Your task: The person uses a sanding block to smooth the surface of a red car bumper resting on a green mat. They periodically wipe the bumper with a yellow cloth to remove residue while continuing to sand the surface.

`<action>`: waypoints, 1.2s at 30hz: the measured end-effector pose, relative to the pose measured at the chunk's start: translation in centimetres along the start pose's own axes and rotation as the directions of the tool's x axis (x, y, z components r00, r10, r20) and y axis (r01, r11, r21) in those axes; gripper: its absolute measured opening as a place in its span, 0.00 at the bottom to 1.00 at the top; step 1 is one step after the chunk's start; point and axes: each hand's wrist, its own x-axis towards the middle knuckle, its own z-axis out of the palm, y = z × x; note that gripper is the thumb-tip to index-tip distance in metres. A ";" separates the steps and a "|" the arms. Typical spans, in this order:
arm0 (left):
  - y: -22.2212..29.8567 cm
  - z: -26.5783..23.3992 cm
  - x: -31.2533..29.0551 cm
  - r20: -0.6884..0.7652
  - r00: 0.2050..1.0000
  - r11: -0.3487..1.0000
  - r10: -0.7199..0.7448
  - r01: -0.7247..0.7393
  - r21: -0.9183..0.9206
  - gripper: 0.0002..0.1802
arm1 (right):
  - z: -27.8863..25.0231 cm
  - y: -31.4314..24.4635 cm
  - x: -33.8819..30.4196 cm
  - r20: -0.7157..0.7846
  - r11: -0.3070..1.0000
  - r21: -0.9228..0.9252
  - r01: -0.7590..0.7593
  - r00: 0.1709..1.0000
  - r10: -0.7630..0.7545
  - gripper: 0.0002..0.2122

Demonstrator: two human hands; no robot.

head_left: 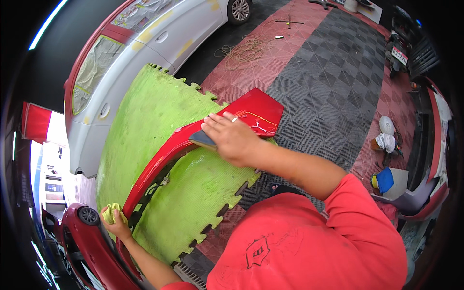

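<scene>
A long, curved red car body panel (166, 145) lies across green foam mats (154, 101), its wide end toward the middle of the view. My right hand (231, 137) presses a dark grey sanding pad (203, 140) against the panel's inner edge near that wide end. The fingers stretch over the glossy red surface, and part of the pad is hidden under the palm. At the panel's near left end, my left hand (114, 223) closes around a crumpled yellow-green cloth (114, 213), resting beside the panel's edge.
A silver car (159, 46) with masked windows stands at the upper left, a red car (87, 241) at the lower left. A coiled hose (244, 52) lies on the red and grey tiled floor (328, 87). Detached bumpers (425, 188) and a blue cloth (385, 180) are at the right.
</scene>
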 end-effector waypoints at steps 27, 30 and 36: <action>0.2 0.3 -0.1 -0.014 0.999 0.999 0.034 -0.034 -0.012 0.18 | -6.6 4.2 -13.8 -0.034 0.957 0.043 -0.286 0.957 0.288 0.27; 0.1 0.4 -0.3 -0.010 0.999 0.999 0.032 -0.032 0.015 0.18 | -7.6 4.1 -13.6 -0.140 0.950 0.094 -0.297 0.941 0.308 0.25; -0.4 0.2 0.1 0.004 1.000 1.000 0.019 -0.019 -0.010 0.19 | -3.8 1.5 -10.9 -0.132 0.979 -0.076 -0.188 0.975 0.177 0.24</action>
